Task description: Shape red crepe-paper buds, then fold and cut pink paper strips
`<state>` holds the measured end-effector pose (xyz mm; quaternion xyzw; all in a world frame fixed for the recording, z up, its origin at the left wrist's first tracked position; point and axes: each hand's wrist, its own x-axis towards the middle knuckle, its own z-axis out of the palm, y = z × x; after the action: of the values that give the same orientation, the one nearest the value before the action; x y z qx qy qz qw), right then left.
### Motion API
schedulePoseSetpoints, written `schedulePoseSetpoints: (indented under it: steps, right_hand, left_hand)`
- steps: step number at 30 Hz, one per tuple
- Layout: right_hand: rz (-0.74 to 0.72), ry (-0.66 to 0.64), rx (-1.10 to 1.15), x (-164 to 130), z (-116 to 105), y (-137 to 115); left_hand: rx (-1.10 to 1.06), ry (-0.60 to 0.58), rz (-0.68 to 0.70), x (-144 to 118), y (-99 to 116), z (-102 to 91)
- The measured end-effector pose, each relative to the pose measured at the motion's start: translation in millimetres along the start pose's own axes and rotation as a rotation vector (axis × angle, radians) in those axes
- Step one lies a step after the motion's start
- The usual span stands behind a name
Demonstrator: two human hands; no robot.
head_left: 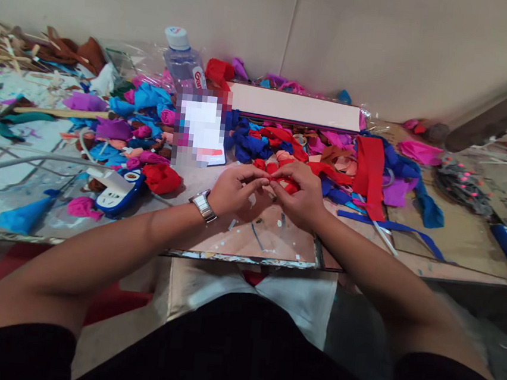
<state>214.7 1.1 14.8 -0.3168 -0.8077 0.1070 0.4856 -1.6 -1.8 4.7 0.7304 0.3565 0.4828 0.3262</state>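
Observation:
Over the middle of the table, my left hand (237,189) and my right hand (302,193) meet at the fingertips. Both are closed in a pinch on a small piece of red crepe paper (288,186), partly hidden by the fingers. A silver watch (204,205) is on my left wrist. Just beyond the hands lies a heap of crumpled crepe paper, with a dark blue piece (248,142) to the left. To the right, a wide red strip (370,174) hangs over the pile.
A blue and white power strip (121,192) with a grey cable sits at the left. Behind it stand a water bottle (182,64) and a phone (203,128). A long pale box (293,105) lies along the wall. A brown bottle (496,115) leans at the right.

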Motion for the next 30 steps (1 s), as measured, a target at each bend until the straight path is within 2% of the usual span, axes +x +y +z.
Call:
schedulePoseSetpoints:
  steps: [7,16,30]
  right_hand:
    - [0.021,0.022,0.014,-0.5,1.2,1.7]
    - [-0.001,0.032,0.015,-1.6,0.7,-0.6]
    - [0.003,0.036,-0.018,-1.3,-1.3,-0.5]
  left_hand:
    - [0.035,-0.015,0.056,-0.4,-0.4,-0.5]
    - [-0.162,0.001,-0.06,1.3,4.5,2.5]
    - [-0.173,0.022,-0.089,1.8,5.4,1.5]
